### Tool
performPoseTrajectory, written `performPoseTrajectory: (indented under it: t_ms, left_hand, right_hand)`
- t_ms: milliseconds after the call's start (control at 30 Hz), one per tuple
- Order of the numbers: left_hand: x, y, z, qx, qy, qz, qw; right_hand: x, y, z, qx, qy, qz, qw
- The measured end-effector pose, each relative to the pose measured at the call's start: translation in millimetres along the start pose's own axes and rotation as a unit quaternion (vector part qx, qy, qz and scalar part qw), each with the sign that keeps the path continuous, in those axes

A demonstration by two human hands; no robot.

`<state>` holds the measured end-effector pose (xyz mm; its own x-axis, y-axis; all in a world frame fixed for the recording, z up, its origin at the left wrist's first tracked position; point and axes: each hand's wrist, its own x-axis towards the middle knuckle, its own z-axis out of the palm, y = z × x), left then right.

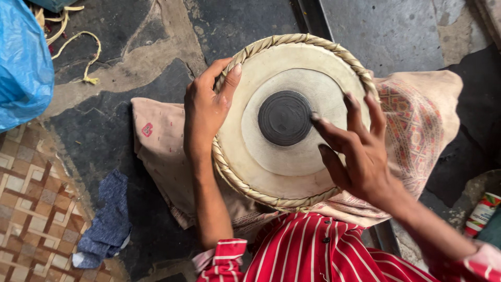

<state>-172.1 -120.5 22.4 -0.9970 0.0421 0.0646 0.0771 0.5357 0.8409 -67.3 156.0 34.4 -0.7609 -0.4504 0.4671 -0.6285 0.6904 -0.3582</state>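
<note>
A round hand drum (271, 156) with a pale skin head, a black centre patch (284, 118) and a braided straw-coloured rim stands in front of me on a beige patterned cloth (417, 125). My left hand (206, 107) grips the drum's left rim, thumb lying over the braid onto the skin. My right hand (352, 149) hovers over the right side of the head, fingers spread, with fingertips touching the skin beside the black patch. It holds nothing.
A blue plastic bag (21, 62) lies at the far left, with yellow cord (86, 49) beside it. A blue rag (109, 219) sits on the dark floor by a patterned tile area (31, 209). A small printed packet (480, 214) is at the right.
</note>
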Motion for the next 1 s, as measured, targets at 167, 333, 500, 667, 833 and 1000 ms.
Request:
performPoseTrajectory:
  t_ms: [167,333,500,667,833,1000]
  left_hand:
    - [-23,10,-1,0.03,0.126,-0.006,0.992]
    - [-71,26,0,0.153,0.199,-0.163,0.954]
    - [-92,19,-10,0.175,0.218,-0.277,0.919]
    - [-34,-4,-23,-0.051,0.147,0.079,0.985]
    - [11,-5,7,0.085,-0.078,0.098,0.988]
    - [12,-11,8,0.038,-0.091,0.124,0.987]
  right_hand:
    - [-22,17,13,-0.039,0.096,0.011,0.995]
    - [11,81,2,-0.132,0.032,-0.057,0.989]
    - [61,96,-6,-0.236,-0.031,-0.179,0.955]
    - [40,46,-2,-0.038,-0.193,-0.072,0.978]
    - [11,20,-3,0.027,-0.188,-0.147,0.971]
    - [16,15,-4,0.041,-0.245,-0.124,0.961]
